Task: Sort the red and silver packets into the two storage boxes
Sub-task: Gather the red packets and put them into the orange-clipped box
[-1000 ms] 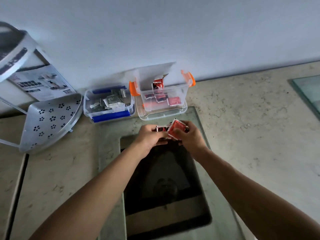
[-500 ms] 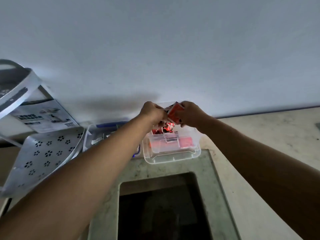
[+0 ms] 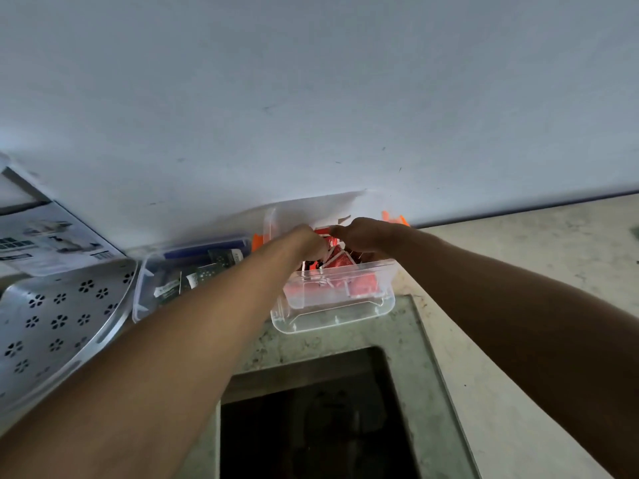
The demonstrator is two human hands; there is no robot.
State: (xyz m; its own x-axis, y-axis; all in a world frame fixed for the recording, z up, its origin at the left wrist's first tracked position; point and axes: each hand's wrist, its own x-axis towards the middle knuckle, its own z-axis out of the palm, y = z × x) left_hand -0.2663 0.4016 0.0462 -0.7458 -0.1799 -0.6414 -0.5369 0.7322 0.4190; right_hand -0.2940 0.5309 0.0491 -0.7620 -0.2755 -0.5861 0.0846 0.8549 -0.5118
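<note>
Both hands reach into the clear storage box with orange clips point(image 3: 332, 314) that stands against the wall. My left hand point(image 3: 306, 238) and my right hand point(image 3: 363, 235) are side by side over its opening, fingers curled down on red packets point(image 3: 337, 261). More red packets point(image 3: 363, 288) lie inside, seen through the clear wall. To the left, partly hidden behind my left forearm, stands the clear box with blue clips point(image 3: 145, 288) that holds silver packets point(image 3: 200, 274).
A perforated metal corner shelf point(image 3: 58, 323) leans at the left, with a printed sheet point(image 3: 52, 240) behind it. A dark glass panel point(image 3: 311, 420) is set in the stone counter point(image 3: 518, 305) below the boxes. The white wall rises right behind the boxes.
Both hands carried the red packets from above the dark panel forward and down into the orange-clipped box. The camera tilted up toward the wall.
</note>
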